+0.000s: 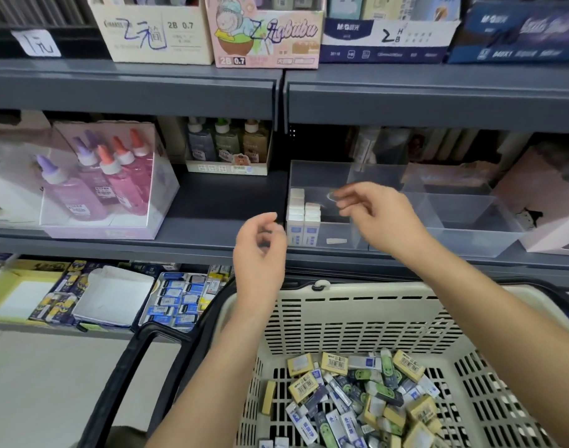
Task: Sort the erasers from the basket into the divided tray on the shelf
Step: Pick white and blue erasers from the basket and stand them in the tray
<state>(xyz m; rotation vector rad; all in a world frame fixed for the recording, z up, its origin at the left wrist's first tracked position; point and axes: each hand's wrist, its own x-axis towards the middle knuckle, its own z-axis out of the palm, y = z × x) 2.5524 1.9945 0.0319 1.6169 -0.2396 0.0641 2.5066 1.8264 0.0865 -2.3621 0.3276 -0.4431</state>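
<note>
While both forearms reach up over the basket [357, 291], the left hand [260, 250] hangs just short of the tray [470, 234], fingers loosely curled, empty; the right hand [377, 218] hovers at its left compartment, fingers relaxed, seemingly empty though blurred; erasers [357, 402] lie heaped in the basket, a few standing in that compartment.

Top shelf: cream carton [154, 30], pink cartoon carton [265, 33], blue-and-white carton [386, 40] and dark blue carton [516, 30] side by side.
Price tag [37, 43]: handwritten, at far left.
Middle shelf: clear box of pink and purple glue bottles [108, 182]; display box of three small bottles [228, 147] behind it.
Lower shelf: blue-labelled packets [179, 299] beside folded white paper [115, 295].
</note>
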